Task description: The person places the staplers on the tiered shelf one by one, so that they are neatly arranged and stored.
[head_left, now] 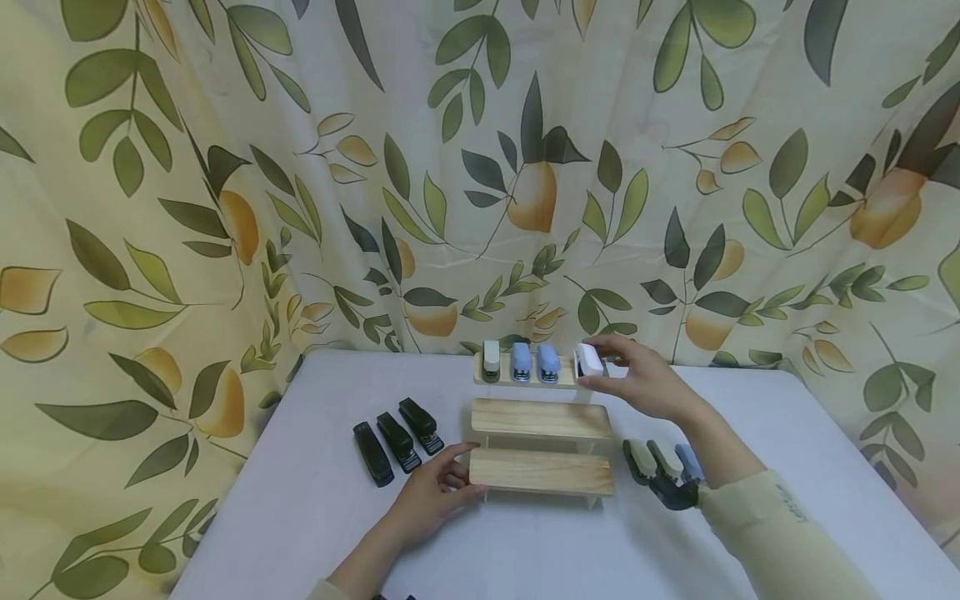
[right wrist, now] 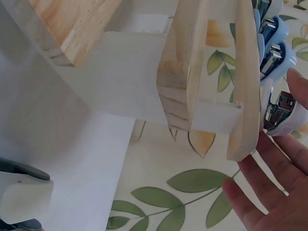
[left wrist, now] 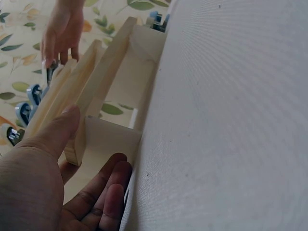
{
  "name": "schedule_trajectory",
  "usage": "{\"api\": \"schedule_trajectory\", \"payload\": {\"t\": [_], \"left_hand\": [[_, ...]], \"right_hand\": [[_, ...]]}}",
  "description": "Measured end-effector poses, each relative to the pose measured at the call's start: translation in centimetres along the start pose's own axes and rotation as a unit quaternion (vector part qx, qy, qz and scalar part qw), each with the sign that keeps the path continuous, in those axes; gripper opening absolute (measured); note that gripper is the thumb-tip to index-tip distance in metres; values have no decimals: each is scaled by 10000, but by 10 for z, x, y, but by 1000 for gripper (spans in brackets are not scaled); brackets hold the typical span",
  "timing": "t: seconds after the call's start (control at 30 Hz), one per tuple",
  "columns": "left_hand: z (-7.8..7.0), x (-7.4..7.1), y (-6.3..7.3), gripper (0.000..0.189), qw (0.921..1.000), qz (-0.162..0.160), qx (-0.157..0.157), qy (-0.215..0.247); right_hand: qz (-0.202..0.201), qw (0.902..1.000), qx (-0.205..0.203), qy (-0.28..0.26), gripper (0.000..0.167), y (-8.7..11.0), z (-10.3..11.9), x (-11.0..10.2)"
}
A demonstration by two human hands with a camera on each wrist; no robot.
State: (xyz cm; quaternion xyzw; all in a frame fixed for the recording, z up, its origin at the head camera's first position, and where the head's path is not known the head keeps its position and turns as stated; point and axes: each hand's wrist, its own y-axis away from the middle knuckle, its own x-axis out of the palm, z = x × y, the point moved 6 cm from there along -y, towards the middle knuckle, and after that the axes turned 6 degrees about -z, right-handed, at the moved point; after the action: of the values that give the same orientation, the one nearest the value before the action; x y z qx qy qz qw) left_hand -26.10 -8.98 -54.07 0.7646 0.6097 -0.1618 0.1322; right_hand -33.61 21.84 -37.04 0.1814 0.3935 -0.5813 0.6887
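My right hand (head_left: 641,379) holds a small white stapler (head_left: 588,360) between thumb and fingers at the right end of the top tier of a three-tier wooden rack (head_left: 540,471). In the right wrist view the white stapler (right wrist: 288,115) stands on the top board, beside a blue one. Along that tier, to its left, are two blue staplers (head_left: 549,362) and a white-and-grey stapler (head_left: 491,360). My left hand (head_left: 435,496) grips the left end of the lowest board. The left wrist view shows the thumb (left wrist: 65,127) on the board's edge, other fingers beside its clear support.
Three black staplers (head_left: 393,437) lie on the white table left of the rack. To its right sits a group of pale, blue and black staplers (head_left: 663,471), partly hidden by the right sleeve. A leaf-and-fruit-patterned curtain (head_left: 525,208) hangs behind the table.
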Motion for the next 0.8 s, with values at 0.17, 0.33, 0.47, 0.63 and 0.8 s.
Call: {"api": "schedule_trajectory", "payload": {"t": [0.17,0.33,0.47,0.63,0.8], "left_hand": [[-1,-1,1,66,10000,-3,-27,35],[-1,-1,0,66,10000,3,-13,26],[-2,-1,0,65,10000,4,3,19],[-2,-1,0,64,10000,-4,24,-5],[-2,-1,1,64,10000,-19,31,-51]], "right_hand": [[25,9999,-86,-56,69,-4,1,4],[79,9999,-45,-79,69,-6,0,7],[121,9999,11,-58,69,-7,0,8],[168,9998,27,-86,69,-9,-1,9],[196,9998,-1,-75,68,-10,-2,10]]}}
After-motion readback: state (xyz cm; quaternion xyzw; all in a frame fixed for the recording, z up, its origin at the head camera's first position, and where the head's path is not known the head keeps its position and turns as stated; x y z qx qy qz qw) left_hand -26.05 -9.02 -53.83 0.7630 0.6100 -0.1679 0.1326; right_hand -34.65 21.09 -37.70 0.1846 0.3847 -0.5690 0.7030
